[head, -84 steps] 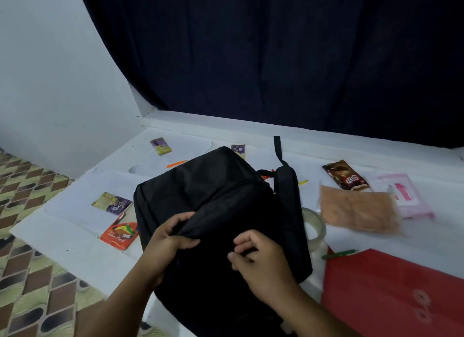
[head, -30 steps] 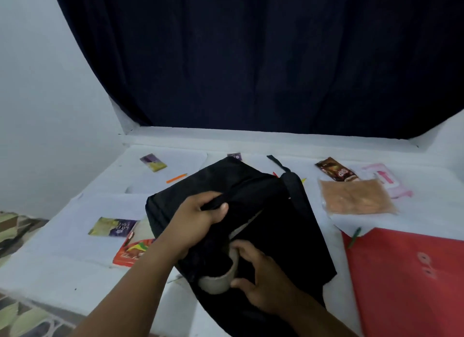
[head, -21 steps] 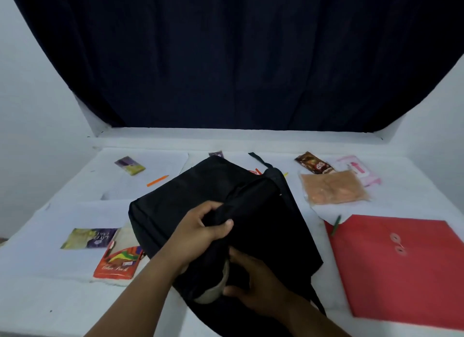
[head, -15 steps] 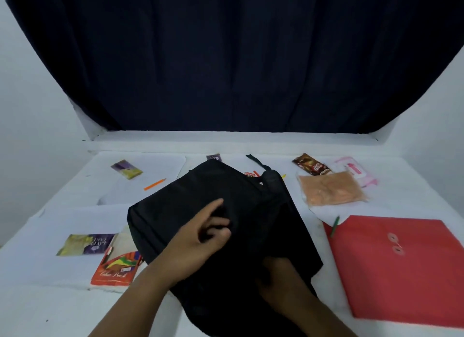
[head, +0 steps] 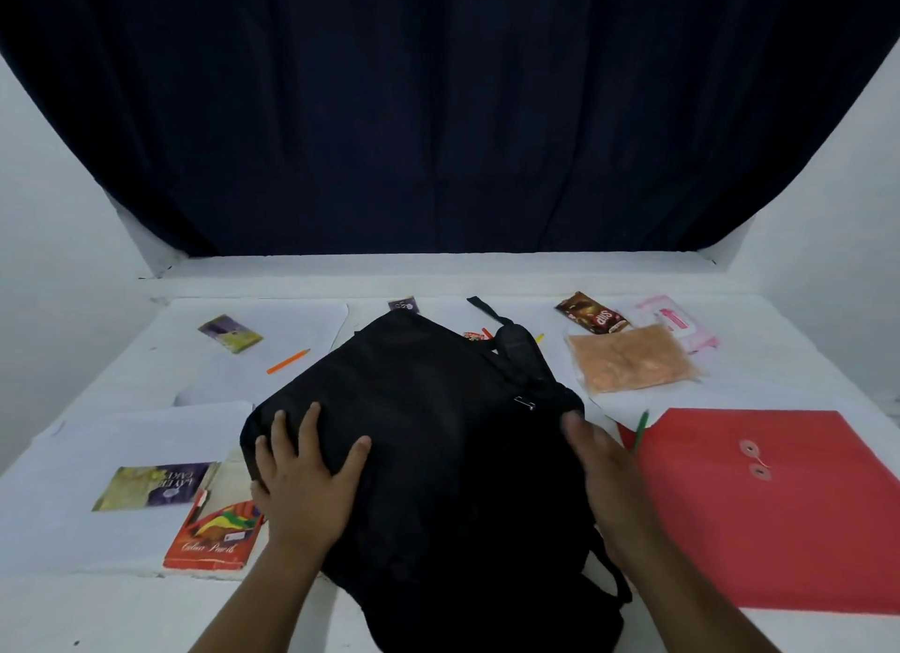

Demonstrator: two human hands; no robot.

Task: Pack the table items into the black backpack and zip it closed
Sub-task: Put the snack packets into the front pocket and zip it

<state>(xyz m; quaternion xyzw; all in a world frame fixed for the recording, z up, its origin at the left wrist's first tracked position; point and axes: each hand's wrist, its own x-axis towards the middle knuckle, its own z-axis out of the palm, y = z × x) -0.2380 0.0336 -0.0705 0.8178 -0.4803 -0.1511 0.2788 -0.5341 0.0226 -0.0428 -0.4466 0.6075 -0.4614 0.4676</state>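
The black backpack (head: pixel 428 438) is laid flat at the near middle of the white bench (head: pixel 779 360), its strap end toward the dark curtain. It is steadied by the left hand (head: pixel 307 477), which is pressed palm-down on its near-left corner with the fingers (head: pixel 311 423) spread and nothing gripped. The right hand (head: pixel 604 462) is held open at the bag's right edge, blurred, with nothing seen in it; whether it touches the fabric cannot be told.

The step in hand is judged to be a pause between items: most things are not yet packed. A red envelope (head: pixel 779 506) lies just right of the bag, with a green pen (head: pixel 640 428) at its corner, and an orange packet (head: pixel 633 365), a brown snack wrapper (head: pixel 591 314) and a pink pack (head: pixel 677 321) lie farther back. A coloured-pencil box (head: pixel 214 535) and a yellow-purple wrapper (head: pixel 156 484) lie at the left.

For the next move, one nearby item would need to be picked up by the right hand while the bag's opening is lifted and held wide by the left. Zipping is judged to be far off.
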